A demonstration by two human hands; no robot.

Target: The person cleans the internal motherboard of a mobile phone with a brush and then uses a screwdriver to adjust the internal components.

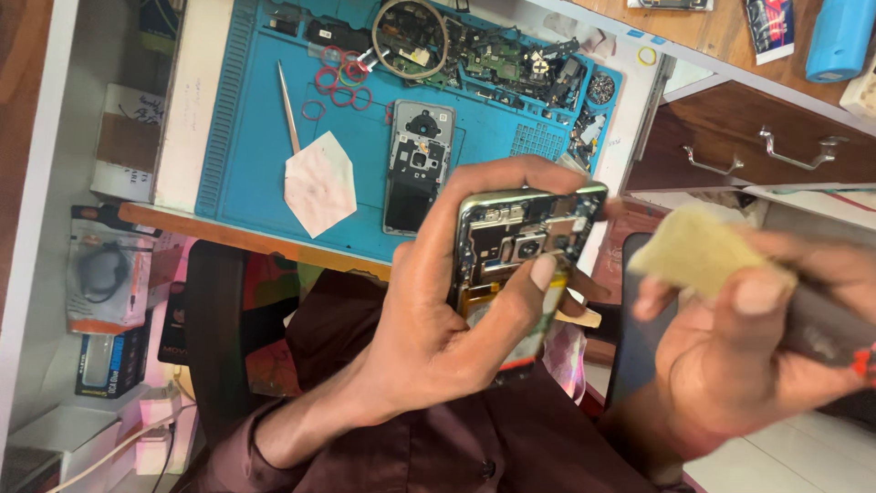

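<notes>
One blue mat (pixel 255 137), cluttered desk (pixel 196 82)

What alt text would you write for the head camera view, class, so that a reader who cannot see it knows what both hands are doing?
The left hand grips an opened phone with its circuitry exposed, while the right hand holds a yellowish pad beside it. Behind lies a blue work mat with a phone back cover, coloured rubber bands and loose parts.

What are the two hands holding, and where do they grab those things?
The left hand grips an opened phone around its edges, thumb on its insides. The right hand pinches a yellowish cloth pad at one end with its fingers.
</notes>
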